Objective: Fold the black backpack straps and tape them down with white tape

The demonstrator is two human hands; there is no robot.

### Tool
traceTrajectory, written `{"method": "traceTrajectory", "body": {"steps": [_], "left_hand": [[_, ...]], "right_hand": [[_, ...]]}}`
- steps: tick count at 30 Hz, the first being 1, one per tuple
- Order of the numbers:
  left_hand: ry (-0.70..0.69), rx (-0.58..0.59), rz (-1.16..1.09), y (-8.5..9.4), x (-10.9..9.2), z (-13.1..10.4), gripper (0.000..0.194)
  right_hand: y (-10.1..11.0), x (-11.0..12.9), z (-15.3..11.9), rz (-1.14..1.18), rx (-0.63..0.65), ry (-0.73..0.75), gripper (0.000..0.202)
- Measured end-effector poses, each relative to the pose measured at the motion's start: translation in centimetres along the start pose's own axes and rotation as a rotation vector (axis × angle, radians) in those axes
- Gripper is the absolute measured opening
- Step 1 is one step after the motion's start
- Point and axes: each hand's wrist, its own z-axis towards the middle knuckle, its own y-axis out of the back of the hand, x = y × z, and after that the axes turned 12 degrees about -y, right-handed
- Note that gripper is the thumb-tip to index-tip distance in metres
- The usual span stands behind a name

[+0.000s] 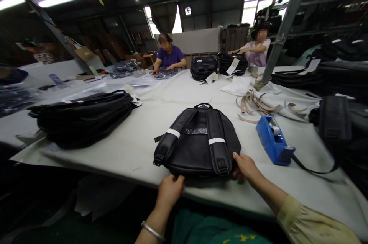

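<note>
A black backpack (pixel 198 156) lies on the white table in front of me, its two shoulder straps facing up and its top handle pointing away. White bands cross both straps. My left hand (pixel 170 191) is closed at the near bottom edge of the backpack, thumb on top and fingers partly hidden. At the near right corner, my right hand (pixel 244 166) grips the backpack with the thumb above and the fingers tucked beneath. A blue tape dispenser (pixel 273 140) stands to the right of the backpack.
A stack of black bags (pixel 86 119) lies on the left. Curved beige strips (pixel 255 102) lie behind the dispenser. A slanted metal post (pixel 283 33) rises at right. Two people work across the table (pixel 172 98), near more black bags (pixel 203 68). Further black bags crowd the right side.
</note>
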Motion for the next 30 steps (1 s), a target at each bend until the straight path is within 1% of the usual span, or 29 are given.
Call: {"method": "traceTrajectory", "body": {"steps": [2, 3, 4, 5, 6, 7, 9, 11, 12, 14, 16, 18, 20, 21, 23, 24, 27, 30], "left_hand": [[-0.235, -0.061, 0.216, 1.1, 0.7, -0.2, 0.023], [-0.357, -0.102, 0.289, 1.5, 1.0, -0.4, 0.019], [-0.466, -0.132, 0.343, 1.7, 1.2, -0.4, 0.017], [-0.559, -0.140, 0.379, 1.8, 1.3, -0.3, 0.019], [-0.637, -0.119, 0.398, 1.8, 1.2, -0.1, 0.022], [-0.703, -0.079, 0.405, 1.8, 1.1, 0.2, 0.026], [-0.801, 0.056, 0.383, 1.5, 0.5, 1.3, 0.033], [-0.859, 0.211, 0.337, 1.3, -0.2, 2.6, 0.041], [-0.885, 0.269, 0.326, 1.3, -0.6, 3.2, 0.042], [-0.944, 0.341, 0.362, 1.3, -1.6, 4.4, 0.042], [-1.031, 0.405, 0.522, 1.4, -2.9, 5.3, 0.040], [-1.116, 0.488, 0.732, 1.4, -4.3, 6.0, 0.036], [-1.175, 0.558, 0.910, 1.3, -5.7, 6.6, 0.029], [-1.188, 0.580, 0.964, 1.2, -6.3, 6.9, 0.025], [-1.189, 0.601, 1.020, 0.9, -7.0, 7.3, 0.017], [-1.182, 0.595, 1.028, 0.8, -7.2, 7.4, 0.017], [-1.166, 0.520, 0.997, 0.8, -6.9, 7.2, 0.033], [-1.178, 0.414, 0.969, 1.3, -6.3, 6.4, 0.048]], "right_hand": [[1.0, -0.8, -0.1, -0.339, -0.216, 0.308, 0.031], [1.4, -1.3, -0.2, -0.455, -0.282, 0.490, 0.028], [1.6, -1.7, -0.4, -0.533, -0.317, 0.665, 0.027], [1.7, -2.1, -0.6, -0.589, -0.320, 0.813, 0.028], [1.7, -2.4, -0.8, -0.633, -0.297, 0.932, 0.031], [1.7, -2.5, -0.9, -0.667, -0.270, 1.020, 0.034], [1.5, -2.3, -1.2, -0.728, -0.231, 1.111, 0.041], [1.2, -1.7, -1.3, -0.791, -0.196, 1.139, 0.044], [1.0, -1.2, -1.2, -0.818, -0.173, 1.150, 0.045], [0.4, 0.1, -1.2, -0.855, -0.111, 1.193, 0.041], [-0.7, 1.5, -1.1, -0.868, -0.069, 1.250, 0.032], [-2.0, 2.9, -1.2, -0.900, -0.075, 1.267, 0.026], [-3.2, 4.0, -1.4, -0.972, -0.121, 1.213, 0.023], [-3.7, 4.4, -1.4, -1.014, -0.143, 1.169, 0.022], [-4.1, 4.9, -1.4, -1.072, -0.172, 1.075, 0.018], [-4.2, 5.1, -1.4, -1.083, -0.176, 1.034, 0.018], [-3.7, 5.2, -1.1, -1.062, -0.176, 0.961, 0.019], [-3.3, 5.1, -0.9, -1.028, -0.177, 0.950, 0.018]]}}
